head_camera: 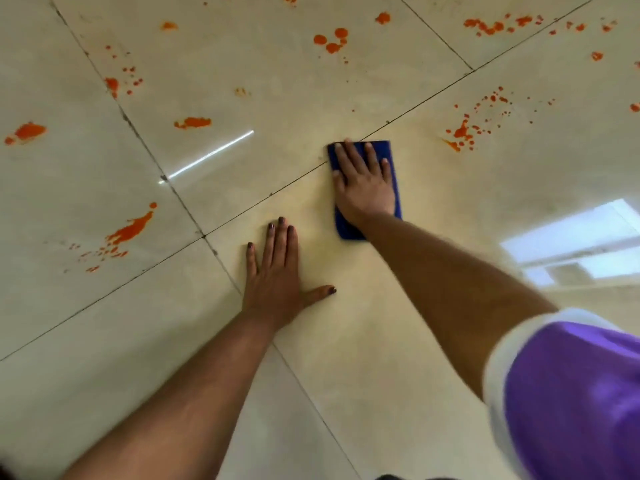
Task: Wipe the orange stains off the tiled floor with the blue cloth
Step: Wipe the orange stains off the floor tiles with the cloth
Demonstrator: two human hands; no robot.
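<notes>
The folded blue cloth (396,161) lies flat on the cream tiled floor (398,306), over a grout line. My right hand (363,183) presses down on it with fingers spread, covering most of it. My left hand (277,271) rests flat on the bare tile nearer to me, fingers apart, holding nothing. Orange stains surround the spot: a splatter (462,133) to the cloth's right, a smear (193,123) to its upper left, a long streak (133,228) at the left, round blobs (332,39) farther away.
More orange spots run along the far edge (495,26) and at the far left (26,132). Dark grout lines (145,147) cross the floor. A window reflection (575,244) shines on the tile at right. My purple sleeve (571,400) fills the lower right.
</notes>
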